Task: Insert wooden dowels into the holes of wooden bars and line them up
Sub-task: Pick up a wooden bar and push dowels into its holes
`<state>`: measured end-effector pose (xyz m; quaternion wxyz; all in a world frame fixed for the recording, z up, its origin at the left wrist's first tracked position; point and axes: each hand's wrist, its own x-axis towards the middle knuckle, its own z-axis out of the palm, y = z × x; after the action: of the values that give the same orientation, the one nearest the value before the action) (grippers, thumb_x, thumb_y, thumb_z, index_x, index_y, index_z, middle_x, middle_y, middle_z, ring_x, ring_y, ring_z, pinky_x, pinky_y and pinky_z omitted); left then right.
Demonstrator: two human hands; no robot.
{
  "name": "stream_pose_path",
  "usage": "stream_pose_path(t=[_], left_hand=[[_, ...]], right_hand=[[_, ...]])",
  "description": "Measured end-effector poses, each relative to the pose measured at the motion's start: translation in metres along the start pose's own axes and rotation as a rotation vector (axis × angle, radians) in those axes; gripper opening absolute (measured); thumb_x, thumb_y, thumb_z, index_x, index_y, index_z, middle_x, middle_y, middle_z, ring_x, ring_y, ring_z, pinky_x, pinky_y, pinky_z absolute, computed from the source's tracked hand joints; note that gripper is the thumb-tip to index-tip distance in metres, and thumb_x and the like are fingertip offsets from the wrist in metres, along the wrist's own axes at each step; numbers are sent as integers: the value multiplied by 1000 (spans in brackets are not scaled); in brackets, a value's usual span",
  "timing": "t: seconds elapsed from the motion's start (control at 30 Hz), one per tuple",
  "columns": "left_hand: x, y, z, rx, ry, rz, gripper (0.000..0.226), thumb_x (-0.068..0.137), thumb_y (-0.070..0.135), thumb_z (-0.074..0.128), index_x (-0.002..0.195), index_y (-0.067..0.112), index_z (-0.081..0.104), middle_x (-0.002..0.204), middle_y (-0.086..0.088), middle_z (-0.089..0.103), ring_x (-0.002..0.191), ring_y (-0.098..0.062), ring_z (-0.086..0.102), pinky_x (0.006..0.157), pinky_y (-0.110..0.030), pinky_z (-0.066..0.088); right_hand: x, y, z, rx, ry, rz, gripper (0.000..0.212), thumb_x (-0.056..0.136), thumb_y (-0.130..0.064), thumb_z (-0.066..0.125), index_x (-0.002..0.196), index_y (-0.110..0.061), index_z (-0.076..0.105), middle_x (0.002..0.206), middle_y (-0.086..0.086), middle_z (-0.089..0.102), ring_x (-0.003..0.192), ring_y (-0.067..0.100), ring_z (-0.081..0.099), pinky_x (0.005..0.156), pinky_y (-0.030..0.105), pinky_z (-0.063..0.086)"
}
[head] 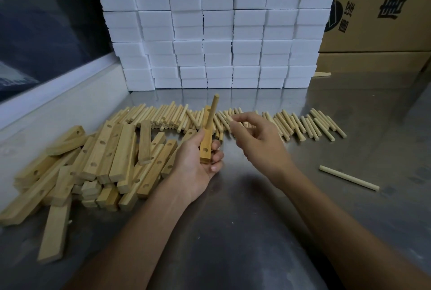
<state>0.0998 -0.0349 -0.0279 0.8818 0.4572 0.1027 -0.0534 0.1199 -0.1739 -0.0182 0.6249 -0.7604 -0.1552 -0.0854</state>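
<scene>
Head view, single frame. Item: wooden bar [206, 147], held upright-slanting in the left hand [198, 168], fingers and thumb curled round its lower half; one empty hole faces the camera near the bottom end, presumably kept turned up so the next dowel can go in. Item: inserted dowel [212, 112], standing out of the bar's upper part and leaning slightly right; it appears seated in a hole, though the joint itself is partly hidden by the thumb. Item: right hand [254, 135], hovering just right of the bar above the dowel row, fingers loosely curled with thumb and forefinger close together; whether they pinch anything cannot be told. Item: row of loose dowels [303, 124], laid side by side across the steel desk [245, 208] behind both hands, near enough for the right hand to draw from. Item: heap of wooden bars [100, 161], unsorted, left of the left hand, several showing drilled holes; likely the stock awaiting dowels. Item: single long dowel [348, 177], lying alone on the desk to the right, well apart from the row. Item: wall of white foam blocks [217, 28], stacked at the back of the desk. Item: cardboard boxes [377, 33], far right, printed with dark characters. No lined-up finished pieces are visible, so the task looks early.
</scene>
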Motion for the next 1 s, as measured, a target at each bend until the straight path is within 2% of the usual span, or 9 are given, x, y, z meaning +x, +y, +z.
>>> stream_pose_path(t=[0.1, 0.2, 0.3, 0.4, 0.53, 0.63, 0.83, 0.93, 1.0], left_hand=[[1, -1, 0, -7, -11, 12, 28, 105, 30, 35, 102, 10, 54, 65, -2, 44, 50, -12, 36, 42, -23, 26], [2, -1, -1, -24, -13, 16, 32, 105, 30, 36, 95, 9, 57, 62, -1, 47, 48, -12, 38, 41, -22, 30], [1, -1, -1, -46, 1, 16, 36, 106, 32, 35, 91, 7, 58, 60, -2, 55, 45, -11, 44, 40, -23, 39], [1, -1, -1, -68, 9, 18, 37, 107, 31, 33, 92, 7, 57, 61, -4, 59, 45, -12, 48, 40, -24, 41], [2, -3, 0, -64, 45, 31, 31, 107, 30, 36, 95, 9, 55, 63, -4, 57, 47, -12, 45, 40, -23, 39], [2, -6, 2, -41, 79, 50, 26, 106, 28, 38, 100, 11, 58, 68, -5, 57, 53, -14, 46, 43, -24, 40], [1, -9, 3, 19, 93, 109, 28, 106, 20, 37, 88, 18, 58, 76, -8, 56, 59, -16, 43, 55, -29, 33], [2, -10, 3, 60, 71, 135, 27, 107, 18, 34, 94, 11, 56, 68, -4, 55, 52, -12, 41, 51, -27, 31], [3, -11, 4, 88, 72, 155, 27, 107, 17, 34, 96, 10, 57, 67, -4, 55, 49, -11, 40, 46, -25, 31]], right_hand=[[-2, 1, 4, -64, 17, -34, 7, 93, -19, 67, 100, -18, 69, 50, -8, 39, 47, 5, 35, 49, 17, 32], [-5, -3, 6, -45, -101, 11, 12, 93, -10, 65, 101, -12, 74, 63, 4, 63, 56, 5, 56, 61, 20, 47], [-9, -7, 6, 54, -240, 75, 7, 93, 1, 63, 96, 1, 69, 76, 13, 74, 68, 21, 73, 71, 28, 60], [-10, -10, 3, 44, -280, 47, 8, 89, 5, 67, 95, 8, 70, 82, 21, 74, 77, 33, 74, 80, 38, 61], [-10, -12, 0, -1, -285, 34, 7, 87, 5, 68, 91, 5, 74, 79, 17, 75, 74, 27, 74, 76, 28, 61], [-7, -14, -1, -166, -299, 13, 7, 87, -2, 69, 87, -5, 76, 74, 7, 76, 71, 16, 75, 77, 29, 61], [0, -31, 3, -375, -328, 6, 11, 86, -9, 69, 77, -11, 74, 69, 0, 75, 67, 5, 73, 75, 26, 59], [3, -38, 6, -466, -309, 17, 13, 84, -11, 69, 73, -12, 75, 66, -2, 74, 62, 1, 70, 63, 20, 57], [4, -41, 9, -517, -285, 18, 14, 82, -13, 69, 70, -13, 75, 65, -3, 73, 61, 3, 68, 60, 23, 57]])
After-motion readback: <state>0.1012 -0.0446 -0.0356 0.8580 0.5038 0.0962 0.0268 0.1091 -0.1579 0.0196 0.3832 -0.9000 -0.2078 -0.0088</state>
